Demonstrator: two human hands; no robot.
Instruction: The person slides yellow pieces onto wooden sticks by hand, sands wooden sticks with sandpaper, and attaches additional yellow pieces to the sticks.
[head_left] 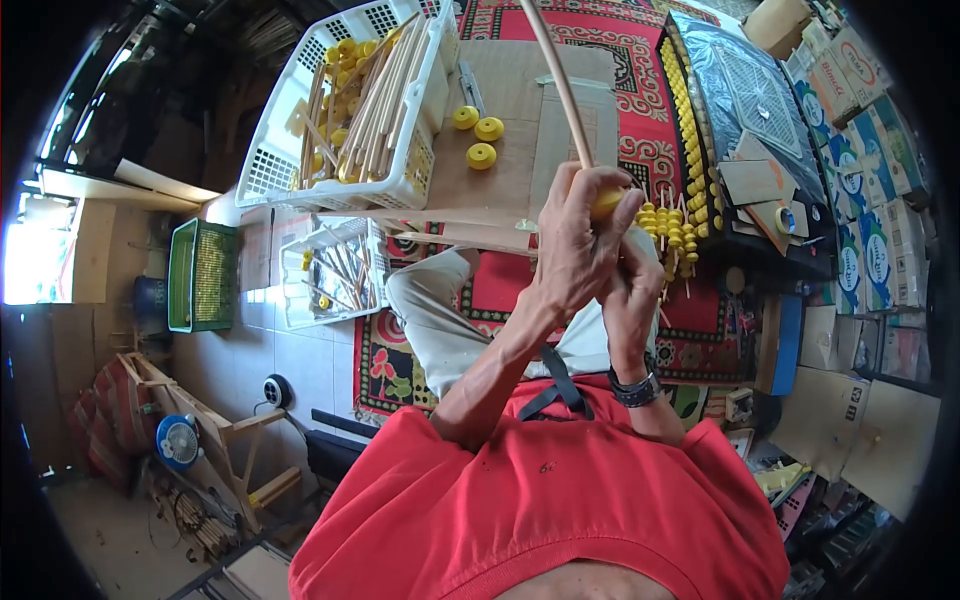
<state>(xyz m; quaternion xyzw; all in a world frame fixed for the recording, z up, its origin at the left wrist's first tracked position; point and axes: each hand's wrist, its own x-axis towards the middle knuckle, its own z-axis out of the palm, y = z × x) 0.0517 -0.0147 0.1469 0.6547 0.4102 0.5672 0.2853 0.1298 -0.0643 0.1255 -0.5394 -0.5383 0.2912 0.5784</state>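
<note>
A long thin wooden stick point(562, 85) rises from my left hand point(577, 240), whose fingers are wrapped round a yellow round piece point(607, 204) near the stick's lower end. Just below and to the right, my right hand point(634, 290), with a dark watch on the wrist, is closed close against the left one; what its fingers grip is hidden. Three yellow round pieces point(481, 156) lie on the wooden board point(500, 190). To their left, a white basket point(425, 120) holds many sticks point(385, 110) and yellow pieces.
Sticks threaded with yellow pieces point(668, 228) are right of my hands. A black-sided rack point(712, 190) lined with yellow pieces stands farther right. At left are a smaller white basket point(372, 262) and a green crate point(182, 275). A small blue fan point(179, 441) is at lower left.
</note>
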